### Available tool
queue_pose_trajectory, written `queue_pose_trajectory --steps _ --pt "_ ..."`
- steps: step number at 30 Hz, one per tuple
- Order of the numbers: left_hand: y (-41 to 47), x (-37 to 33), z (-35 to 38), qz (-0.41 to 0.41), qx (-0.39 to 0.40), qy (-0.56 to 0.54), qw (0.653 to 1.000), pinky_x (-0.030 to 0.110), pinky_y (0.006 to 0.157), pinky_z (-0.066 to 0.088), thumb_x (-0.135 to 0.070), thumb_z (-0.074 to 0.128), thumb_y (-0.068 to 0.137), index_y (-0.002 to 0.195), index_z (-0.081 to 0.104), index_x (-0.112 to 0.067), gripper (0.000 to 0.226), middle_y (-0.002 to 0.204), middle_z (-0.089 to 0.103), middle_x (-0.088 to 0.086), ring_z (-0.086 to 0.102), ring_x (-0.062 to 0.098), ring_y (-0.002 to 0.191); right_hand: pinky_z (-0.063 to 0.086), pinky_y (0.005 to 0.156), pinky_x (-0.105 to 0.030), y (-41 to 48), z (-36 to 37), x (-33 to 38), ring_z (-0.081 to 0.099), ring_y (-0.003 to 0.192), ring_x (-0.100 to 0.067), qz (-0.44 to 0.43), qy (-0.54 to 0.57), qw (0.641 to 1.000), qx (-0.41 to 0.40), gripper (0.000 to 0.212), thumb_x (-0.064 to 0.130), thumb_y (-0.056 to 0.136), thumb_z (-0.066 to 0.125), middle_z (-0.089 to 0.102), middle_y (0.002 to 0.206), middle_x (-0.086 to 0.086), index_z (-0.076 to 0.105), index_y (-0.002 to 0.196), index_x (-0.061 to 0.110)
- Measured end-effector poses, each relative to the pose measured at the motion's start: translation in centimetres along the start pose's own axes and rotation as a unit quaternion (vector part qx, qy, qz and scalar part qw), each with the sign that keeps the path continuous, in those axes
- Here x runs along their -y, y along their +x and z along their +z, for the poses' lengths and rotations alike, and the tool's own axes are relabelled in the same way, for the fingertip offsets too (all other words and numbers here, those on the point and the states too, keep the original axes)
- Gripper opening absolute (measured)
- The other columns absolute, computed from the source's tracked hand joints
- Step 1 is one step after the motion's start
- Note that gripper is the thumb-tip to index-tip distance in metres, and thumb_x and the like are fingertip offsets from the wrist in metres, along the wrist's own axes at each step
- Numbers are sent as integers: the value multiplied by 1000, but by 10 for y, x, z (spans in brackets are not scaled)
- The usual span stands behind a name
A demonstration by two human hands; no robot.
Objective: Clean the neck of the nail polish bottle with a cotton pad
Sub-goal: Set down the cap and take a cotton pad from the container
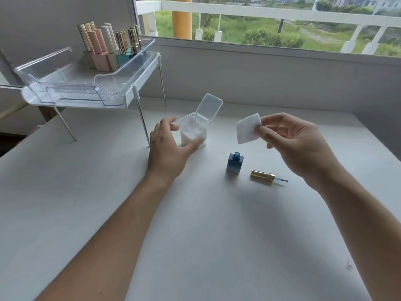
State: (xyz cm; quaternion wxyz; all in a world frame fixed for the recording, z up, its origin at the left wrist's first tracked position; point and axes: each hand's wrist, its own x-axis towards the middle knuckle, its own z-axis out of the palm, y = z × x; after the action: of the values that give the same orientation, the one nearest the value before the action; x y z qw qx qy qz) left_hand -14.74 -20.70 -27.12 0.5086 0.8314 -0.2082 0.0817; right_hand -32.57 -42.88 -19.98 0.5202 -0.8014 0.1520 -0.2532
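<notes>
Right hand (297, 144) is raised above the counter (195, 224), thumb and fingers (273, 119) pinching one edge of a square white cotton pad (248, 128), the other fingers loosely bent. The pad hangs in the air, up and right of the nail polish bottle (235, 164) and clear of it. The dark blue square bottle stands upright on the counter between the two hands, uncapped, neck open at the top. Its gold cap (262, 175) lies on its side just right of the bottle, the brush pointing right, not touching it. Left hand (167, 148) grips a clear plastic pad box (193, 131), thumb across the front wall, fingers curled at the far left side. The box's flip lid (209, 106) stands open and white pads show inside. At back left a white wire-leg rack (134, 92) carries a clear tray (71, 83) with a row of capped polish bottles (106, 51) at its far end. A window (271, 22) lies behind the counter.
</notes>
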Motion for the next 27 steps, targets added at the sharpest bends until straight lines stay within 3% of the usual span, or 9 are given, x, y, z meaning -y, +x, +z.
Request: queue_pose_trajectory --steps 2,5,9,14,18,24,27 --pt "-1 -6 -7 17 -13 4 1000 43 108 53 -63 91 84 157 52 -18 94 137 61 -5 60 32 124 50 68 -7 -5 -2 -3 64 68 3 -6 20 1000 -15 4 27 105 79 82 90 23 81 106 29" --pt "-3 -22 -17 79 -67 4 995 18 87 46 -63 83 93 150 59 -18 77 132 64 -5 58 24 101 52 71 -10 -10 -2 -6 65 70 5 -1 39 999 -25 4 28 104 79 82 92 23 81 105 31" --pt "-11 -41 -19 146 -81 -22 986 24 79 47 -53 75 105 139 66 -21 48 126 72 -8 60 21 88 54 79 -16 -18 -3 -7 67 77 5 3 48 999 -19 5 28 105 79 83 97 22 82 107 31" --pt "-26 -55 -13 150 24 -82 985 25 72 50 -46 72 109 129 75 -27 28 112 78 -15 64 19 82 52 83 -24 -22 -6 -4 64 73 4 11 79 997 -8 6 25 105 78 79 89 22 82 109 27" --pt "-33 -56 -7 113 118 -112 980 28 72 52 -52 71 108 125 78 -35 25 114 83 -13 64 12 81 52 84 -26 -24 -5 -3 64 74 5 11 81 997 5 6 25 104 79 79 89 21 82 110 26" --pt "-37 -59 -2 56 205 -187 959 17 77 48 -47 72 107 125 82 -27 28 108 86 -13 59 6 79 51 90 -36 -25 -4 -2 63 75 1 19 98 995 18 11 26 103 80 80 90 18 82 113 23" --pt "-36 -59 1 36 202 -233 951 9 69 45 -34 76 107 120 83 -17 23 95 84 -15 57 -2 68 51 88 -33 -26 -3 -2 63 74 2 19 97 995 28 11 25 103 79 81 89 18 82 113 22"
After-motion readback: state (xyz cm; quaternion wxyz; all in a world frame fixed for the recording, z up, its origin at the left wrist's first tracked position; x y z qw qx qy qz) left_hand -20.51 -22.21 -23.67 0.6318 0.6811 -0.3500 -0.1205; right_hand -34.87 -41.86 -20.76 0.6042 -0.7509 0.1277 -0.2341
